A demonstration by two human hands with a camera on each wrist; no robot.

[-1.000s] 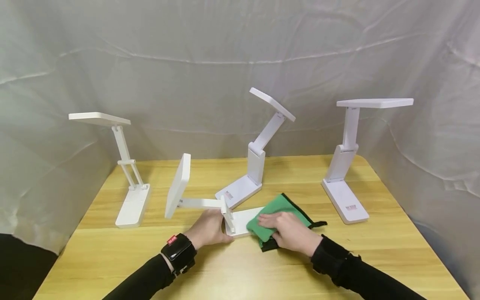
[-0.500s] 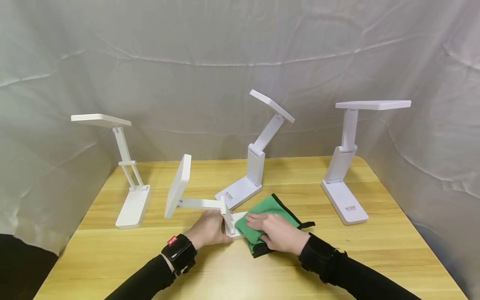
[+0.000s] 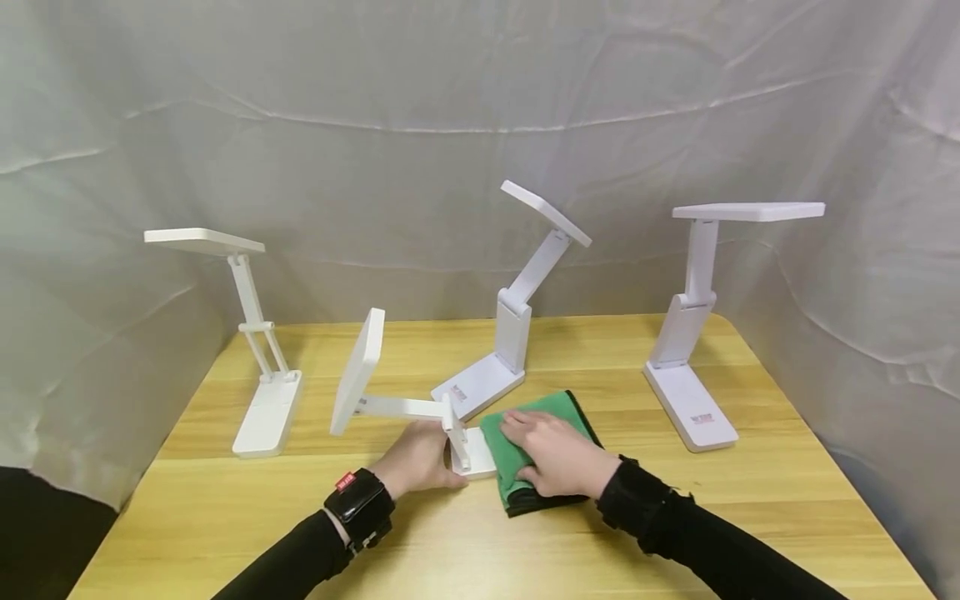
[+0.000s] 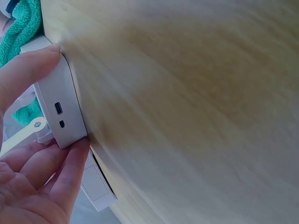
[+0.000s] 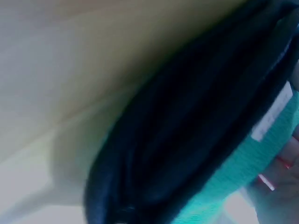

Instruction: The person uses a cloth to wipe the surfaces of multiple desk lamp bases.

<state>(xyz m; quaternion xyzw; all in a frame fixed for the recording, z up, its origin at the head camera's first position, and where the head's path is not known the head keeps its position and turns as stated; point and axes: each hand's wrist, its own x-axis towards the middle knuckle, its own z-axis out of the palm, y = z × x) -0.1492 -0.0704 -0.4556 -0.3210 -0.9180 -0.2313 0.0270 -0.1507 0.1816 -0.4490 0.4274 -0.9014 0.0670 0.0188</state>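
A white folding desk lamp (image 3: 405, 407) stands mid-table, its head tilted to the left. My left hand (image 3: 422, 457) holds the end of its base, thumb on one side and fingers on the other. In the left wrist view two small ports show on the end face of the lamp base (image 4: 60, 100) between thumb and fingers. A folded green cloth (image 3: 558, 407) with black edging covers the right part of that base. My right hand (image 3: 558, 457) grips the cloth against it. The right wrist view is blurred, showing mostly the cloth's black edging (image 5: 187, 126).
Three more white desk lamps stand behind: a left lamp (image 3: 268, 415), a middle lamp (image 3: 480, 385) close behind the held one, and a right lamp (image 3: 690, 404). They rest on a wooden table (image 3: 465, 550). A grey curtain (image 3: 420, 192) hangs around the back and sides.
My right hand and the cloth have moved left along the lamp base over the second, then slightly back right. The left hand and the lamps stay put.
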